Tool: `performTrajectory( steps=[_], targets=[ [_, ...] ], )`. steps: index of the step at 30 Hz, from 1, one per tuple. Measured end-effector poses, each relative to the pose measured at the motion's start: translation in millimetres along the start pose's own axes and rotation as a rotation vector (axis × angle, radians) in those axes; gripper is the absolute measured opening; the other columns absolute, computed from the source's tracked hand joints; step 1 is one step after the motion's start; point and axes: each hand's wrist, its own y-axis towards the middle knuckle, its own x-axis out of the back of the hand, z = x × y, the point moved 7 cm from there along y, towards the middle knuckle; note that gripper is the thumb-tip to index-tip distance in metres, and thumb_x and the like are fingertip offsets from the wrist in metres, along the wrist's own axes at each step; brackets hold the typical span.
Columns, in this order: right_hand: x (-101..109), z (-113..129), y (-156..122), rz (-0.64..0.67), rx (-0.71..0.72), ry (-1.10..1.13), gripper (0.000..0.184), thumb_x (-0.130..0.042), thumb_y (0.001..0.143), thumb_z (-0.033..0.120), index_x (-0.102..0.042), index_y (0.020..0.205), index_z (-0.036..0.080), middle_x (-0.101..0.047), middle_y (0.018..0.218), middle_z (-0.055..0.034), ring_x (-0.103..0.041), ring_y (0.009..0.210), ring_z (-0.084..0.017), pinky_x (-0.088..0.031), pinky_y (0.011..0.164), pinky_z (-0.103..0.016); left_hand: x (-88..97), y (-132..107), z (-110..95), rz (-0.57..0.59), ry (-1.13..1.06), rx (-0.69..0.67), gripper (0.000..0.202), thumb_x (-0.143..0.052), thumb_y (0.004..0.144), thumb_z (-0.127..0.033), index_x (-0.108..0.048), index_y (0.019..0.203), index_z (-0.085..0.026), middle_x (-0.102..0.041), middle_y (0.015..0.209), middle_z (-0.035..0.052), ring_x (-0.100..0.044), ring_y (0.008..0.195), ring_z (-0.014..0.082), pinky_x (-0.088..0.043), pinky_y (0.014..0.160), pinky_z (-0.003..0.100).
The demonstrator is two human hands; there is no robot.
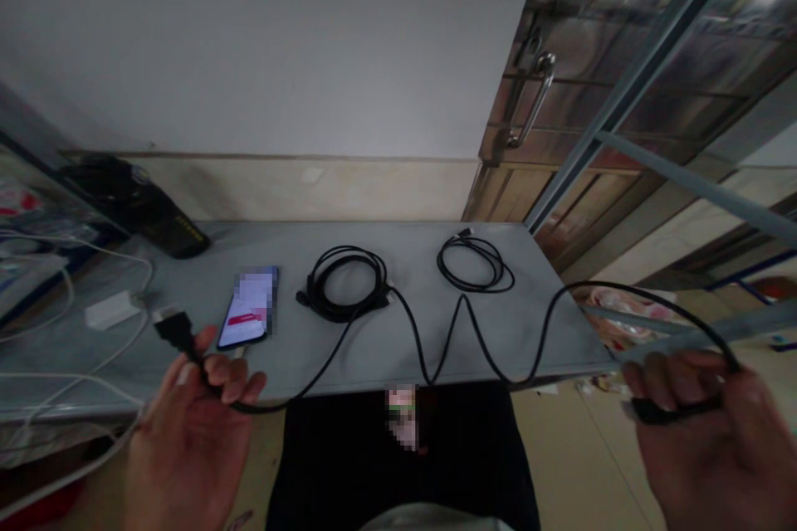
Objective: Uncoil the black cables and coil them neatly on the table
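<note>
My left hand (198,423), at the lower left, is closed round one end of a black cable (416,323), with its plug (169,328) sticking up past the fingers. From there the cable runs over the table's front edge in loose zigzag bends towards the right. My right hand (710,431), at the lower right beyond the table's edge, grips the other stretch of it, and a black connector shows at the fingers. Between the hands lie a thick black cable coil (345,315) and, farther right, a thinner black cable coil (476,286). The held cable crosses the thick coil.
A phone (246,332) with a lit screen lies on the grey table (398,236) near my left hand. Behind it are a white charger (112,310), white cords and a black bottle-like object (149,211). A metal frame post (635,91) and a door (598,41) stand at right.
</note>
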Motion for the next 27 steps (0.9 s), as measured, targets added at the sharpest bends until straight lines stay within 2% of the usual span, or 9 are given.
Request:
performTrajectory(
  steps=[3, 7, 9, 12, 15, 18, 22, 24, 27],
  targets=[
    [-55.1, -2.1, -30.1, 0.179, 0.008, 0.053, 0.033, -0.071, 0.108, 0.055, -0.076, 0.094, 0.026, -0.047, 0.081, -0.0015, -0.048, 0.077, -0.019, -0.051, 0.072, -0.040, 4.1, -8.3, 20.9, 0.017, 0.042, 0.076, 0.041, -0.102, 0.078, -0.044, -0.085, 0.110, -0.026, -0.068, 0.086, -0.0040, -0.064, 0.079, 0.0136, -0.064, 0.065, 0.023],
    [-114.3, -0.1, -71.9, 0.594, 0.057, 0.149, 0.035, -0.049, 0.119, 0.047, -0.079, 0.109, 0.032, -0.060, 0.079, -0.0035, -0.061, 0.079, -0.024, -0.056, 0.073, -0.043, 9.0, -28.6, 56.5, 0.067, 0.099, 0.137, 0.039, -0.099, 0.082, -0.044, -0.085, 0.115, -0.030, -0.083, 0.136, 0.0032, -0.078, 0.127, 0.0291, -0.071, 0.101, 0.038],
    [-132.4, 1.1, -90.4, 0.757, 0.090, 0.170, 0.036, -0.046, 0.121, 0.046, -0.079, 0.117, 0.033, -0.067, 0.080, -0.0044, -0.067, 0.079, -0.024, -0.057, 0.073, -0.042, 6.5, -41.5, 73.4, 0.113, 0.131, 0.183, 0.043, -0.097, 0.084, -0.047, -0.085, 0.122, -0.033, -0.080, 0.148, 0.0041, -0.073, 0.142, 0.0339, -0.064, 0.119, 0.046],
    [-146.9, -6.6, -111.6, 0.884, 0.075, 0.131, 0.035, -0.049, 0.120, 0.047, -0.080, 0.119, 0.032, -0.072, 0.082, -0.0056, -0.073, 0.080, -0.024, -0.061, 0.075, -0.040, -3.7, -61.0, 93.5, 0.195, 0.169, 0.328, 0.054, -0.093, 0.087, -0.055, -0.084, 0.135, -0.032, -0.079, 0.151, 0.0082, -0.073, 0.143, 0.0380, -0.059, 0.125, 0.052],
    [-151.5, -27.4, -129.9, 0.958, 0.028, -0.004, 0.034, -0.052, 0.118, 0.050, -0.080, 0.118, 0.032, -0.076, 0.092, -0.0091, -0.076, 0.085, -0.025, -0.064, 0.075, -0.037, -22.7, -78.7, 104.9, 0.333, 0.159, 0.482, 0.056, -0.091, 0.090, -0.058, -0.083, 0.138, -0.032, -0.082, 0.144, 0.0129, -0.079, 0.132, 0.0407, -0.066, 0.114, 0.054],
    [-149.3, -52.8, -145.1, 0.997, 0.041, -0.213, 0.022, -0.059, 0.114, 0.041, -0.078, 0.119, 0.032, -0.077, 0.106, -0.0102, -0.079, 0.096, -0.026, -0.068, 0.085, -0.037, -39.7, -92.4, 114.1, 0.380, 0.151, 0.591, 0.051, -0.090, 0.091, -0.063, -0.086, 0.130, -0.031, -0.085, 0.132, 0.0152, -0.084, 0.113, 0.0376, -0.071, 0.093, 0.048],
    [-141.8, -78.7, -161.7, 1.012, 0.068, -0.424, 0.018, -0.058, 0.111, 0.027, -0.074, 0.118, 0.030, -0.077, 0.124, -0.0106, -0.080, 0.111, -0.024, -0.069, 0.098, -0.033, -68.3, -105.0, 117.3, 0.412, 0.063, 0.597, 0.045, -0.092, 0.089, -0.061, -0.089, 0.119, -0.028, -0.085, 0.117, 0.0127, -0.082, 0.100, 0.0308, -0.067, 0.094, 0.043],
    [-137.5, -83.8, -168.4, 0.988, 0.090, -0.488, 0.028, -0.055, 0.112, 0.026, -0.069, 0.135, 0.032, -0.076, 0.135, -0.0120, -0.079, 0.122, -0.026, -0.068, 0.105, -0.036, -84.4, -109.3, 111.9, 0.457, -0.005, 0.595, 0.041, -0.091, 0.093, -0.057, -0.088, 0.118, -0.025, -0.080, 0.100, 0.0090, -0.076, 0.086, 0.0242, -0.065, 0.091, 0.040],
    [-138.3, -86.0, -176.5, 0.989, 0.149, -0.573, 0.042, -0.059, 0.111, 0.027, -0.058, 0.152, 0.035, -0.076, 0.141, -0.0114, -0.077, 0.130, -0.028, -0.068, 0.108, -0.040, -102.5, -109.3, 98.4, 0.538, -0.110, 0.655, 0.042, -0.088, 0.098, -0.051, -0.086, 0.129, -0.023, -0.058, 0.075, -0.0014, -0.052, 0.059, 0.0114, -0.056, 0.065, 0.029]
  ],
)
